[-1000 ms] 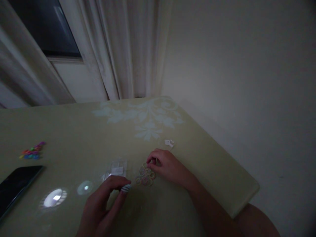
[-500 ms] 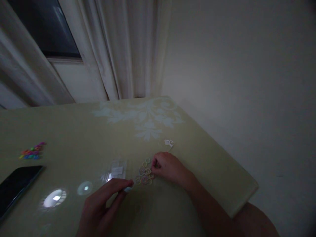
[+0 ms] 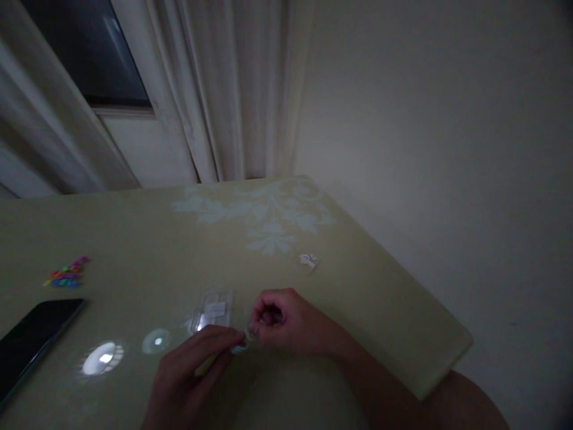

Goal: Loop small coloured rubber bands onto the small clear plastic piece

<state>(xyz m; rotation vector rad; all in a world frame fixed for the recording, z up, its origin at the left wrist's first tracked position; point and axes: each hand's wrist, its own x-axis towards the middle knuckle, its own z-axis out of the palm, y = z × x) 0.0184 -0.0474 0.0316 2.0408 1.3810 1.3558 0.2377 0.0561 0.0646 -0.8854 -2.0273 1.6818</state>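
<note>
My left hand [image 3: 197,364] is closed in a pinch on a small pale piece [image 3: 239,348], whose kind I cannot make out in the dim light. Right beside it, my right hand [image 3: 282,319] is curled, thumb and forefinger pressed together on a small yellowish ring [image 3: 249,332] that meets the pale piece. The fingertips of both hands nearly touch. My right hand covers the spot where several small thin rings lay. Just behind my left hand a clear plastic box [image 3: 215,307] rests on the table.
On the left of the table [image 3: 380,310] lie a black phone [image 3: 38,325] and a heap of small brightly coloured pieces [image 3: 67,276]. A small white tag or scrap [image 3: 308,260] lies beyond my right hand. Curtains [image 3: 242,89] and a wall stand behind.
My right hand has moved left from the pile of small rings to my left fingertips, bringing a ring along. My left hand has kept its pinch, shifting only slightly.
</note>
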